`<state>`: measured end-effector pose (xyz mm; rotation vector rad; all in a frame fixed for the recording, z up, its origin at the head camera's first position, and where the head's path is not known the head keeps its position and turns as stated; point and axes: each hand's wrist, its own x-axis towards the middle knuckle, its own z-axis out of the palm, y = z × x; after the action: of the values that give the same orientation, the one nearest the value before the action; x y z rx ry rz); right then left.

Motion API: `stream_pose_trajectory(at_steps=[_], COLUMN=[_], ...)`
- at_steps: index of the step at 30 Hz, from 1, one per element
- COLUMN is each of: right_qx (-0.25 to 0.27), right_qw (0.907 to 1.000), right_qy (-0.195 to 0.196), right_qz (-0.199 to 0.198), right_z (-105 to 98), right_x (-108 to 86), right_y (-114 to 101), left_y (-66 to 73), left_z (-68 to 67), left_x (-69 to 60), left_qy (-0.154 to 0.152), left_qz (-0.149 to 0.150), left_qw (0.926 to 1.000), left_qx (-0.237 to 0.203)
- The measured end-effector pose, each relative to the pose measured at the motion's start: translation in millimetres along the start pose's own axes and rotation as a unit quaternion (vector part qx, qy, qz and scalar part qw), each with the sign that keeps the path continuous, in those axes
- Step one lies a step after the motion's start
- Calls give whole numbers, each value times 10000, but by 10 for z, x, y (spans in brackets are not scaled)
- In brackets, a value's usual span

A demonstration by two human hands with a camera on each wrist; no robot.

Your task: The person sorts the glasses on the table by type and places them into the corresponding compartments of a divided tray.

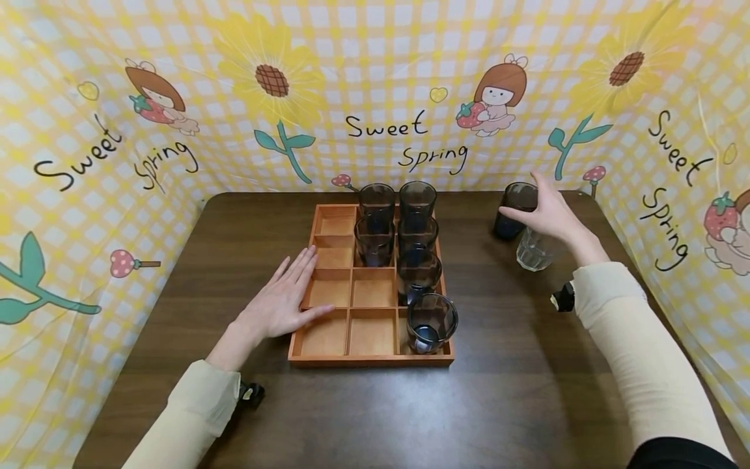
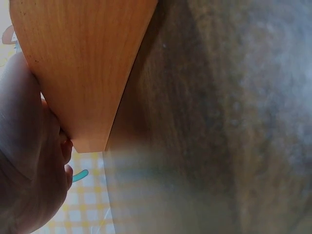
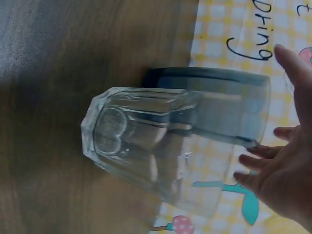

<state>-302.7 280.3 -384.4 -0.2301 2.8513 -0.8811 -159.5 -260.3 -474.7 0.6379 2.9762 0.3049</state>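
My left hand (image 1: 281, 299) rests with straight fingers along the left rim of a wooden divided tray (image 1: 372, 357). In the left wrist view the tray's side wall (image 2: 87, 73) runs beside that hand. Several dark tinted glasses stand in the tray's middle and right columns, the nearest glass (image 1: 432, 319) at the front right. At the back right, my right hand (image 1: 551, 212) spreads thumb and fingers about the top of another dark glass (image 1: 507, 228). A clear faceted glass (image 1: 533, 254) stands in front of it, below the palm. The right wrist view shows the fingers near the dark glass's rim, not curled round it.
The brown table (image 1: 363, 417) carries the tray and both loose glasses. Bare compartments show in the tray's left column and front middle. A yellow checked cloth (image 1: 363, 65) with printed flowers walls the table at the back and sides.
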Motion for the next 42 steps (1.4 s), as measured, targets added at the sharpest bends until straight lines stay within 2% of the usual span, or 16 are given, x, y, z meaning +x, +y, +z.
stream_pose_trajectory(at_steps=[5,9,14,23,30,33,38,42], right_qx=[-236,-309,-254,-4,104,237,621,1249], right_qw=[9988,9977,9976,9993,9985,9967,9923,9849], right_qy=[-180,-19,97,38,530,769,1067,1195], right_qz=[399,606,630,365,-6,-42,-20,-88], right_z=[20,29,9,9,70,91,99,107], right_x=[-9,-16,26,111,84,61,31,10], right_y=[126,194,208,273,327,337,317,222], left_y=[7,14,19,21,38,38,29,19], left_z=[-3,-6,-9,7,14,15,15,15], left_x=[7,9,9,15,10,7,-4,-14], left_qy=[40,40,23,6,-28,-30,-12,-4], left_qz=[39,76,74,58,31,19,2,-24], left_qw=[10000,10000,10000,10000,10000,10000,10000,10000], left_qx=[3,27,20,18,-24,-18,-6,-25])
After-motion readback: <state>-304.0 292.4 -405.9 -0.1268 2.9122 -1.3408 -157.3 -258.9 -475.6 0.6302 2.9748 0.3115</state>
